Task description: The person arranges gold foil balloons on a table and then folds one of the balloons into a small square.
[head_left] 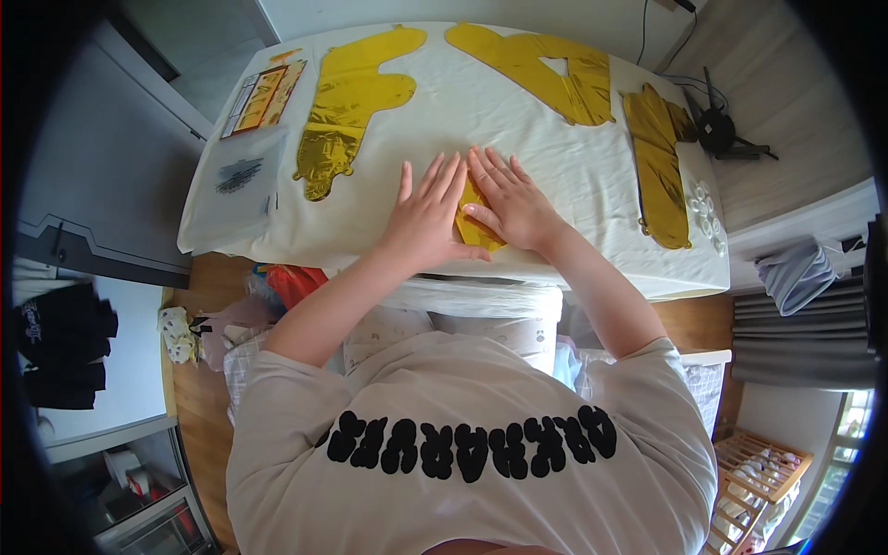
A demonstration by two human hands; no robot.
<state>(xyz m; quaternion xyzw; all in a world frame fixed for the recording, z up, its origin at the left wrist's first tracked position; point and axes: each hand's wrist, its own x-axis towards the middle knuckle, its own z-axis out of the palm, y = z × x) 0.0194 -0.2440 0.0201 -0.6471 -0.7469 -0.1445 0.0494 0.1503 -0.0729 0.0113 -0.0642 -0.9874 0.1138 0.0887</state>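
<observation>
A small piece of folded gold foil [476,236], like a flattened foil balloon, lies near the front edge of the table. My left hand [424,222] rests flat along its left side, fingers stretched out and thumb reaching across its near end. My right hand [514,205] lies flat on its upper right part, covering much of it, with the fingers extended. Further back are flat gold foil balloons: one at the back left [350,97], one with a triangular hole [585,88] at the back right, and a long one [659,171] at the right edge.
A white cloth [421,139] covers the table. A printed package [264,100] and a clear plastic bag [242,180] lie at the left. On the right are a black device with antennas [717,129] and several small white rings [708,217]. A grey door [102,148] stands left.
</observation>
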